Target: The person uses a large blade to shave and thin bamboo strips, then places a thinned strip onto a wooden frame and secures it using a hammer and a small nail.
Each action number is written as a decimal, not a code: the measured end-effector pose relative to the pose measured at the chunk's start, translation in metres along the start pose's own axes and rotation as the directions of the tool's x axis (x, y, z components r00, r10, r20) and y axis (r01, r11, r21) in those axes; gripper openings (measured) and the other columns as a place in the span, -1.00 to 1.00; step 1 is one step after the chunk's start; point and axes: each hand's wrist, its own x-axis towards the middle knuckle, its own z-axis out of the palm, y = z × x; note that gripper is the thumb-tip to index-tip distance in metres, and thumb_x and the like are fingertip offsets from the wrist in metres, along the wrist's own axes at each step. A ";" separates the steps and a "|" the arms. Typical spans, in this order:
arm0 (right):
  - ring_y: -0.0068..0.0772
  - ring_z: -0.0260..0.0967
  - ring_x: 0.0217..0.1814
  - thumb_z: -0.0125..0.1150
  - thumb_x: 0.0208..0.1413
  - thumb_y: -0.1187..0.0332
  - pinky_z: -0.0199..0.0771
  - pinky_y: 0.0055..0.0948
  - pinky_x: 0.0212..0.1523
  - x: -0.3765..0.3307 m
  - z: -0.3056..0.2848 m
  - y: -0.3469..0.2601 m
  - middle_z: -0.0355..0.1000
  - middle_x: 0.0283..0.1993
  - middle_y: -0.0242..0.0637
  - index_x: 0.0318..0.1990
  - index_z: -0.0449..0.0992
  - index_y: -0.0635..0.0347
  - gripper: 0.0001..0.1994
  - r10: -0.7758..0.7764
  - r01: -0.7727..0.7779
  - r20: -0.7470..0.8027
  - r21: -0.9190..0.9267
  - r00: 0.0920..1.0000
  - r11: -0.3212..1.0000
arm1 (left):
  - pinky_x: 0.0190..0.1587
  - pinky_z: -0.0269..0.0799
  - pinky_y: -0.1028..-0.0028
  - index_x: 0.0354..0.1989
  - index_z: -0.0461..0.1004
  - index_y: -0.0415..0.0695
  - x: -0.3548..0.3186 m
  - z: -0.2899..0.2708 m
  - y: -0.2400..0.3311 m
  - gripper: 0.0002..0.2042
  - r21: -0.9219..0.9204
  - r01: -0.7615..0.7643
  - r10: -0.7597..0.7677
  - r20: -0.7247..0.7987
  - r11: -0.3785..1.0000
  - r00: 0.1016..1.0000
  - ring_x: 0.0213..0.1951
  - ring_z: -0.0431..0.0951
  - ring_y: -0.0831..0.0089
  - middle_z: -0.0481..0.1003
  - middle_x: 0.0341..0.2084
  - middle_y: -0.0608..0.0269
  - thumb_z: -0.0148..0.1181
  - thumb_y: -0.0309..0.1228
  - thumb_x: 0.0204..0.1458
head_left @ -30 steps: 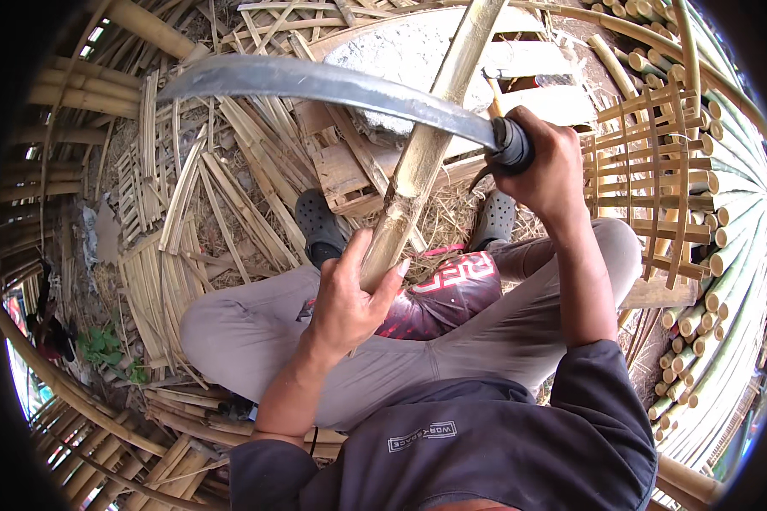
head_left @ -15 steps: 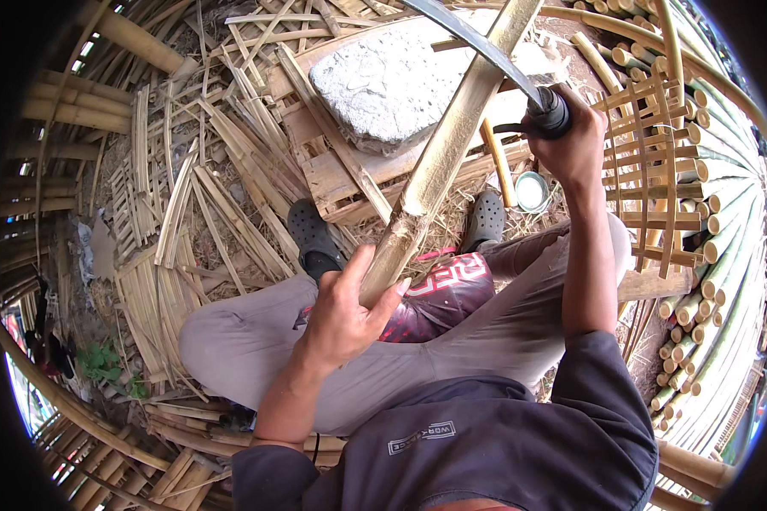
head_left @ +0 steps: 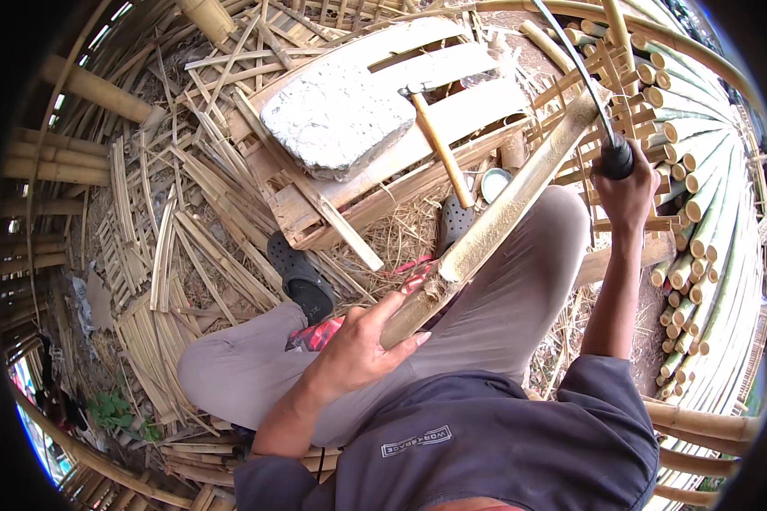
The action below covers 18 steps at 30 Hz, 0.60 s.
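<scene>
My left hand (head_left: pixel 368 345) is closed round the near end of a split bamboo piece (head_left: pixel 510 217), whose pale inner face is turned up. The piece slants away to the upper right, above my right thigh. In my right hand (head_left: pixel 626 183) is the black handle of a long curved blade, a sickle-like knife (head_left: pixel 581 68). Its thin dark blade reaches up and to the left from my fist, close by the far end of the bamboo. Whether blade and bamboo touch, I cannot tell.
Ahead stands a low wooden bench (head_left: pixel 400 200) bearing a white stone block (head_left: pixel 337 119) and a hammer (head_left: pixel 439 149). Cut bamboo poles (head_left: pixel 699 204) are stacked at the right, beside a slatted lattice (head_left: pixel 622 102). Split strips (head_left: pixel 222 196) litter the left ground. A small round tin (head_left: pixel 495 184) stands near my foot.
The bamboo's far end has swung to the right and lower. My right hand has moved right with the knife, and the view has shifted, showing the hammer on the bench.
</scene>
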 end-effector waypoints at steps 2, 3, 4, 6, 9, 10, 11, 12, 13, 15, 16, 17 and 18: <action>-0.22 0.58 -0.47 0.40 -0.21 0.42 0.51 -0.34 -0.32 -0.023 -0.019 0.009 0.50 -0.54 -0.15 -0.32 0.57 0.20 -0.77 0.023 -0.029 0.086 0.068 0.996 0.997 | -0.28 0.56 0.26 0.10 0.38 -0.31 0.011 0.004 0.007 -0.56 -0.003 -0.048 0.048 0.104 0.999 0.993 -0.32 0.68 0.02 0.61 -0.27 -0.14 0.33 -0.41 0.08; -0.24 0.57 -0.48 0.41 -0.23 0.42 0.51 -0.35 -0.32 -0.033 -0.022 0.015 0.49 -0.55 -0.16 -0.33 0.57 0.19 -0.76 -0.051 0.045 0.060 0.107 0.997 0.993 | -0.27 0.57 0.26 0.11 0.37 -0.33 0.015 0.006 0.009 -0.55 -0.029 -0.047 0.051 0.133 0.998 0.990 -0.31 0.68 0.02 0.61 -0.27 -0.14 0.32 -0.41 0.09; -0.25 0.57 -0.48 0.43 -0.27 0.43 0.51 -0.35 -0.30 -0.040 -0.031 0.018 0.50 -0.54 -0.16 -0.32 0.57 0.19 -0.74 -0.059 0.050 0.088 0.104 0.994 0.993 | -0.25 0.57 0.26 0.11 0.36 -0.34 0.018 0.008 0.012 -0.55 -0.054 -0.045 0.053 0.160 0.998 0.986 -0.30 0.68 0.02 0.61 -0.26 -0.14 0.32 -0.41 0.09; -0.21 0.56 -0.49 0.42 -0.25 0.43 0.51 -0.33 -0.33 -0.046 -0.037 0.031 0.51 -0.52 -0.15 -0.31 0.58 0.19 -0.74 -0.023 0.019 0.049 0.088 0.999 0.996 | -0.23 0.58 0.27 0.12 0.35 -0.37 0.025 0.012 0.025 -0.54 -0.097 0.013 0.008 0.216 0.995 0.976 -0.28 0.68 0.04 0.60 -0.25 -0.15 0.31 -0.42 0.10; -0.15 0.54 -0.49 0.40 -0.20 0.42 0.49 -0.30 -0.38 -0.040 -0.041 0.057 0.52 -0.50 -0.13 -0.29 0.58 0.18 -0.76 0.035 -0.036 0.021 0.019 0.999 0.999 | -0.24 0.58 0.30 0.15 0.33 -0.41 0.039 0.027 0.041 -0.51 -0.138 0.058 -0.022 0.250 0.989 0.968 -0.25 0.68 0.07 0.59 -0.22 -0.18 0.30 -0.42 0.10; -0.15 0.54 -0.48 0.41 -0.20 0.41 0.49 -0.30 -0.38 -0.043 -0.043 0.064 0.52 -0.50 -0.13 -0.29 0.58 0.18 -0.76 0.045 -0.046 0.014 0.026 0.999 0.999 | -0.26 0.59 0.31 0.16 0.32 -0.42 0.041 0.034 0.035 -0.50 -0.144 0.014 0.022 0.245 0.989 0.969 -0.23 0.68 0.08 0.59 -0.20 -0.19 0.30 -0.42 0.11; -0.15 0.54 -0.48 0.41 -0.20 0.41 0.49 -0.30 -0.38 -0.046 -0.043 0.069 0.52 -0.50 -0.12 -0.29 0.58 0.18 -0.76 0.058 -0.058 0.010 0.036 0.998 0.998 | -0.28 0.59 0.33 0.17 0.31 -0.42 0.042 0.038 0.032 -0.49 -0.149 -0.025 0.061 0.241 0.989 0.969 -0.22 0.68 0.10 0.59 -0.19 -0.19 0.30 -0.42 0.11; -0.15 0.54 -0.49 0.41 -0.20 0.40 0.49 -0.30 -0.38 -0.046 -0.043 0.073 0.52 -0.50 -0.12 -0.30 0.58 0.19 -0.76 0.056 -0.056 -0.003 0.033 0.998 0.998 | -0.28 0.58 0.33 0.20 0.30 -0.42 0.043 0.038 0.033 -0.47 -0.167 0.000 0.043 0.255 0.986 0.966 -0.21 0.67 0.11 0.58 -0.15 -0.19 0.30 -0.40 0.11; -0.15 0.53 -0.50 0.41 -0.20 0.40 0.49 -0.30 -0.38 -0.044 -0.041 0.078 0.52 -0.51 -0.12 -0.30 0.58 0.19 -0.76 0.054 -0.054 -0.016 0.030 0.998 0.998 | -0.29 0.58 0.34 0.20 0.30 -0.42 0.044 0.041 0.031 -0.46 -0.161 -0.042 0.081 0.243 0.986 0.967 -0.21 0.67 0.13 0.58 -0.15 -0.19 0.30 -0.40 0.11; -0.16 0.54 -0.50 0.41 -0.19 0.39 0.50 -0.30 -0.38 -0.039 -0.040 0.081 0.52 -0.51 -0.12 -0.30 0.58 0.19 -0.77 0.022 -0.021 -0.041 0.015 0.999 1.000 | -0.31 0.57 0.35 0.19 0.31 -0.42 0.046 0.044 0.025 -0.46 -0.148 -0.126 0.157 0.221 0.981 0.963 -0.21 0.67 0.16 0.58 -0.14 -0.18 0.31 -0.39 0.10; -0.15 0.54 -0.50 0.41 -0.18 0.38 0.50 -0.30 -0.38 -0.036 -0.042 0.080 0.52 -0.52 -0.12 -0.31 0.58 0.19 -0.77 -0.009 0.009 -0.053 0.004 0.999 1.000 | -0.30 0.57 0.35 0.19 0.31 -0.42 0.045 0.043 0.026 -0.46 -0.158 -0.078 0.115 0.241 0.984 0.964 -0.20 0.67 0.16 0.58 -0.13 -0.18 0.32 -0.38 0.10; -0.15 0.54 -0.50 0.41 -0.18 0.38 0.50 -0.30 -0.38 -0.031 -0.043 0.079 0.52 -0.52 -0.12 -0.31 0.58 0.20 -0.77 -0.041 0.040 -0.065 -0.009 0.997 0.999 | -0.28 0.57 0.34 0.18 0.32 -0.42 0.044 0.041 0.033 -0.46 -0.170 -0.032 0.076 0.262 0.985 0.962 -0.20 0.67 0.17 0.58 -0.13 -0.17 0.33 -0.38 0.09; -0.14 0.57 -0.48 0.39 -0.16 0.38 0.50 -0.30 -0.38 -0.026 -0.043 0.085 0.52 -0.52 -0.11 -0.32 0.58 0.21 -0.79 0.031 -0.033 -0.081 -0.019 0.996 0.999 | -0.27 0.57 0.33 0.18 0.33 -0.42 0.042 0.039 0.037 -0.46 -0.180 0.016 0.036 0.282 0.984 0.959 -0.19 0.67 0.17 0.58 -0.12 -0.16 0.34 -0.37 0.08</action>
